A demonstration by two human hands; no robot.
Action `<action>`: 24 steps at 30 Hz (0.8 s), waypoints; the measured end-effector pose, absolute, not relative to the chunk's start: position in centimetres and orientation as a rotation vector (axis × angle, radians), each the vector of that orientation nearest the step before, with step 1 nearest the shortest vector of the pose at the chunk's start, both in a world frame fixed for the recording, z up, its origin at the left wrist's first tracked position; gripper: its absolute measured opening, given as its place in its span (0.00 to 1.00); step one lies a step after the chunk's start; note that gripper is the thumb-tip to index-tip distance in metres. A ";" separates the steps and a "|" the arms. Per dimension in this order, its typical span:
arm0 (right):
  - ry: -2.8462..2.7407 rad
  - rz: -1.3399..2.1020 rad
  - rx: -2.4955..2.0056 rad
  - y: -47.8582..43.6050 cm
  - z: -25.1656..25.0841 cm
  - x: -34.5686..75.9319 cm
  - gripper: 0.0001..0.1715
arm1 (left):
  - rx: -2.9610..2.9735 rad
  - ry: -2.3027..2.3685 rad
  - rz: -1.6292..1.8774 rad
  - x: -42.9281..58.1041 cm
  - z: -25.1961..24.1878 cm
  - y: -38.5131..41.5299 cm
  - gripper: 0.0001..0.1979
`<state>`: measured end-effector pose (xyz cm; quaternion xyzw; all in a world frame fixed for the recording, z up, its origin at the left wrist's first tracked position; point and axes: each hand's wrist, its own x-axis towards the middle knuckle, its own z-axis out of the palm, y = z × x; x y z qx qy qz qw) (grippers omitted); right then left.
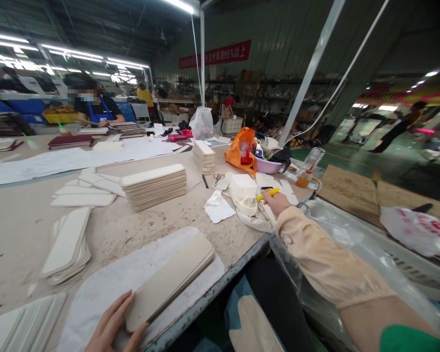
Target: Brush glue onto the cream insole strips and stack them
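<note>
My left hand (115, 325) is at the near end of a short stack of beige rounded boards (172, 278), fingers along one side and thumb at the other. The boards lie on a white sheet (95, 278) at the table's front edge. My right hand (275, 201) grips a yellow-handled brush (268, 194), its tip down in a white, crusted pot (246, 198). Whatever is inside the pot is hard to make out. Beside the pot lies a crumpled white paper (219, 207).
A tall stack of boards (154, 186) and fanned boards (68, 244) occupy the left. Scissors (218, 178), an orange bag (240, 149), a purple basin (267, 165) and a bottle (310, 168) stand beyond the pot. A plastic-lined crate (352, 239) is right. A co-worker (95, 105) sits across.
</note>
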<state>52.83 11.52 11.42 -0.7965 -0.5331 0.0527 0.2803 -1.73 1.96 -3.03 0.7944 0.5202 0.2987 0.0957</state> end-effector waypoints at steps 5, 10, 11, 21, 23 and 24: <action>-1.494 0.232 -2.053 10.1 11.3 52.6 0.21 | 2.321 1.530 0.898 -1.7 -2.8 1.9 0.27; -1.602 0.317 -1.921 8.7 11.8 52.4 0.24 | 2.279 1.553 0.882 -1.7 -2.6 1.9 0.27; -1.614 0.322 -1.896 8.6 12.0 52.5 0.23 | 2.277 1.556 0.877 -1.7 -2.6 1.9 0.27; -1.664 0.286 -1.730 8.6 11.4 52.6 0.18 | 2.260 1.552 0.872 -1.7 -2.9 1.7 0.28; -1.682 0.313 -1.706 8.3 11.4 52.6 0.17 | 2.263 1.550 0.856 -1.7 -2.8 1.7 0.29; -1.682 0.318 -1.704 8.2 11.5 52.7 0.17 | 2.265 1.550 0.845 -1.7 -2.8 1.7 0.29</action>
